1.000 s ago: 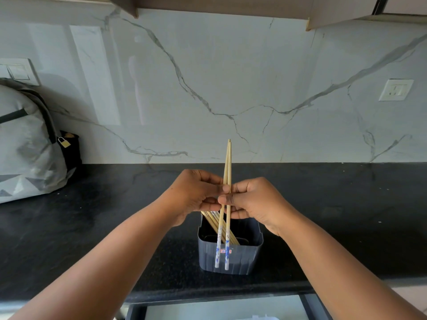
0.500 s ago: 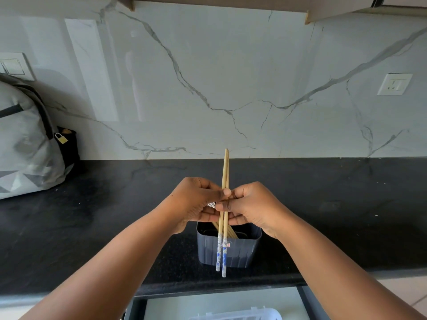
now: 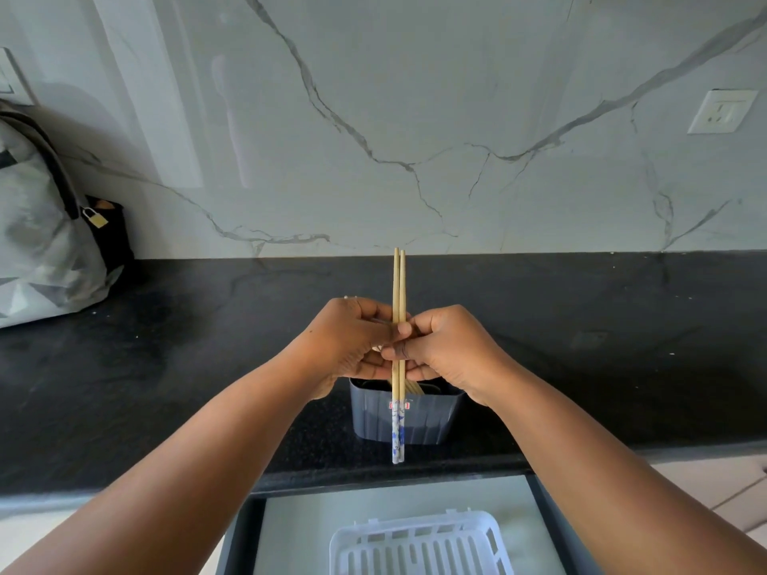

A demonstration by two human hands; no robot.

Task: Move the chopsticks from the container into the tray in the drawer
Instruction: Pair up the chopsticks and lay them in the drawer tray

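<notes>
A pair of wooden chopsticks (image 3: pixel 399 284) with blue-and-white patterned ends stands upright above a dark grey container (image 3: pixel 431 417) on the black counter. My left hand (image 3: pixel 350 340) and my right hand (image 3: pixel 450 348) both pinch the pair at its middle, fingertips meeting. Several more chopsticks (image 3: pixel 413 387) lean inside the container. Below the counter edge an open drawer (image 3: pixel 290 529) holds a white slotted tray (image 3: pixel 419 545).
A grey backpack (image 3: pixel 37 238) with a small padlock sits on the black counter (image 3: pixel 166 367) at the far left. A marble backsplash rises behind, with a wall socket (image 3: pixel 722 111) at the right.
The view has tilted down, so the drawer and white tray show more. The chopstick pair has been aligned and sits lower in view; both hands still pinch it.
</notes>
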